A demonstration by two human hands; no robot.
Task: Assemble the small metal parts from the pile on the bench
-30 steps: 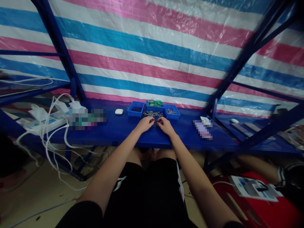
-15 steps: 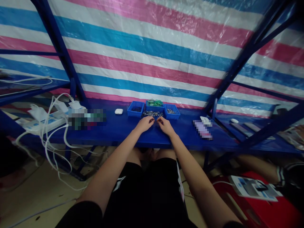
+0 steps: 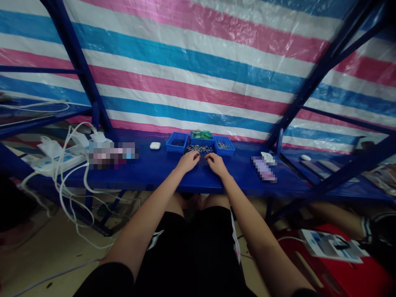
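A loose pile of small silvery metal pieces, like screws or rivets [image 3: 201,149], lies on the blue table [image 3: 148,167] just beyond my fingertips. My left hand [image 3: 188,162] is on the near left side of that pile, its fingers curled in a pinch. Something small and dark shows at its fingertips, too small to name. Across a narrow gap, my right hand [image 3: 217,164] has thumb and fingers drawn together by the pile's near right edge. What it pinches, if anything, cannot be made out.
Behind the pile stand a left blue bin [image 3: 168,147] with dark pieces, a middle bin [image 3: 201,140] with green packets and a right bin [image 3: 229,152] with metal pieces. A white case [image 3: 155,145], a power strip [image 3: 72,158] with cables and a phone [image 3: 263,169] flank them.
The fingertips of my two hands are slightly farther apart than before. The bins and the pile stay in place.
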